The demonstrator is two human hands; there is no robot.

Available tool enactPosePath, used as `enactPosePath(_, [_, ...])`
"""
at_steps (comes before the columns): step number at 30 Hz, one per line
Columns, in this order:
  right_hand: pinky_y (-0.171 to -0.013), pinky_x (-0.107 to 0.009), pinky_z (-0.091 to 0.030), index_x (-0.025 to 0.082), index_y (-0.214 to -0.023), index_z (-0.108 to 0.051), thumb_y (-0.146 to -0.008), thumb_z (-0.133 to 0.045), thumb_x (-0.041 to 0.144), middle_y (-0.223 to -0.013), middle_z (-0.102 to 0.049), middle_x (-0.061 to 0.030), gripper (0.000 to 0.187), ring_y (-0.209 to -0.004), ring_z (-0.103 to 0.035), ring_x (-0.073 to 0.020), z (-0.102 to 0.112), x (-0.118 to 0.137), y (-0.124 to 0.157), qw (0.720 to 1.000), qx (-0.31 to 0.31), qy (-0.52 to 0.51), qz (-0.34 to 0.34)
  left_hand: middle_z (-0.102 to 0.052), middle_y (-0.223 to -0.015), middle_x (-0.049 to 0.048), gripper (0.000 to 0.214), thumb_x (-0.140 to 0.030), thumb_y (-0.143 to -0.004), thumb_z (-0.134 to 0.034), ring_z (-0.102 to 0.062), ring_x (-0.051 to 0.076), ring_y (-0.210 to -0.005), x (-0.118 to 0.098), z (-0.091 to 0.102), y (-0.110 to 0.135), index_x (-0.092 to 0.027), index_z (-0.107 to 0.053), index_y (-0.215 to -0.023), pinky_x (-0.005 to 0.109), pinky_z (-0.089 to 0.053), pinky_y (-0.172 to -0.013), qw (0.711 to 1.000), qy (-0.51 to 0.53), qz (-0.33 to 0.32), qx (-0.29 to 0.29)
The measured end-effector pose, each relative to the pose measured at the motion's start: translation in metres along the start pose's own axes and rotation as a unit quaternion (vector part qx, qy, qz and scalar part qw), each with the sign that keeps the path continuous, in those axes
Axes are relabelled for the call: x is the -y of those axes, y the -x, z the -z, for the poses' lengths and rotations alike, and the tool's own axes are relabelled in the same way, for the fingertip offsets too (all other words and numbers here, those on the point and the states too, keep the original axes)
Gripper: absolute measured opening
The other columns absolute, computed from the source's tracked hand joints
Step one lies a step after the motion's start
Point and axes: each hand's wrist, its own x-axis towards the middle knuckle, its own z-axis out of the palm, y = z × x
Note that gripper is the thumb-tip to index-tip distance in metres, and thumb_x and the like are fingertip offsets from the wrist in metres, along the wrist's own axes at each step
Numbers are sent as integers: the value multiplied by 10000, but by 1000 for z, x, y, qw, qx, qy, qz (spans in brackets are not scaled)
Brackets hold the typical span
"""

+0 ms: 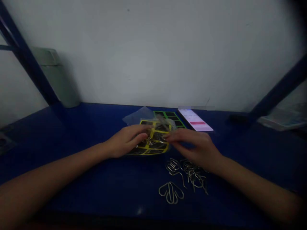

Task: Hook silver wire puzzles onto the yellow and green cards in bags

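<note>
The view is dim and soft, the phone screen (pixel 195 120) glowing, upper-right corner dark.

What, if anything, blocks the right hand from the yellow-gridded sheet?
Only what looks like clear plastic over the sheet; the right hand is at its right side. The loose wire pieces lie nearer the camera, out of the way.

A dim, pale wall (pixel 148 60) backs the blue tabletop (pixel 96 185).

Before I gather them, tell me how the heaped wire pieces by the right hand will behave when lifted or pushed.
The wire pieces will likely snag together, since their loops overlap. Each looks stiff, being bent metal. Pushed, they may slide: the tabletop looks smooth.
</note>
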Motion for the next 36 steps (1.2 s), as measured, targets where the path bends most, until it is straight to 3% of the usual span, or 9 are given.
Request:
enactPosePath(4, [-817, -281, -484, 185, -971, -581, -795, -446, 94, -1010, -635, -42, 240, -953, -571, -133, -1, -4, 2, 997, 50, 26, 55, -508, -1180, 73, 360, -287, -903, -268, -475, 156, -1064, -1, 1, 0, -137, -411, -1198, 277, -351, -907, 1000, -6, 2, -2])
enactPosePath(9, [-630, -260, -500, 202, -872, -619, -760, -540, 189, -805, -659, -19, 138, -714, -604, -128, 19, -3, 2, 997, 63, -21, -44, -518, -1170, 77, 366, -290, -903, -260, -490, 161, -1050, 1, 0, 1, -135, -423, -1192, 279, -373, -885, 999, -18, 27, -1])
enactPosePath(11, [-552, -239, -485, 214, -890, -618, -716, -600, 250, -816, -643, -12, 178, -682, -586, -122, 25, -1, 0, 984, 134, -81, -86, -510, -1183, 86, 374, -294, -903, -256, -485, 167, -1061, 2, 0, 1, -125, -426, -1190, 286, -372, -890, 999, -18, 32, 0])
enactPosePath(14, [-561, -231, -475, 237, -995, -591, -663, -651, 286, -929, -617, -13, 341, -745, -571, -127, 28, 2, -1, 942, 277, -148, -120, -504, -1191, 92, 377, -302, -902, -256, -484, 177, -1067, 3, -1, 1, -128, -431, -1187, 304, -376, -891, 999, -20, 33, -3])
enactPosePath(16, [-580, -237, -469, 237, -1013, -591, -676, -639, 280, -916, -623, -12, 342, -725, -568, -120, 25, 3, -1, 925, 322, -154, -132, -501, -1195, 92, 376, -306, -900, -258, -481, 181, -1070, 4, -1, 1, -135, -428, -1188, 317, -376, -893, 999, -22, 31, -4])
enactPosePath(18, [-572, -240, -458, 224, -970, -615, -709, -608, 275, -857, -640, -11, 266, -678, -567, -113, 21, 3, -1, 927, 315, -141, -143, -499, -1196, 91, 379, -307, -900, -256, -472, 183, -1080, 4, -1, 1, -135, -424, -1193, 324, -366, -906, 999, -21, 27, -2])
enactPosePath(21, [-550, -245, -448, 207, -917, -634, -725, -589, 282, -788, -653, -18, 211, -649, -571, -118, 16, 0, 0, 942, 253, -120, -184, -507, -1183, 87, 381, -305, -901, -255, -476, 175, -1072, 4, 0, 1, -135, -413, -1203, 311, -367, -903, 999, -20, 28, 2])
enactPosePath(27, [-557, -262, -456, 217, -896, -632, -749, -547, 284, -758, -645, -19, 182, -640, -583, -124, 17, -6, 0, 942, 188, -131, -244, -506, -1185, 90, 377, -301, -902, -256, -490, 173, -1052, 3, 0, 1, -130, -423, -1194, 307, -379, -887, 999, -24, 32, 2])
enactPosePath(36, [-470, -232, -412, 200, -925, -544, -642, -654, 322, -804, -613, -7, 327, -563, -525, -97, 12, 2, 1, 946, 239, -104, -191, -503, -1190, 93, 378, -298, -900, -259, -475, 179, -1073, 2, 0, 1, -129, -419, -1198, 323, -372, -899, 999, -23, 30, 2])
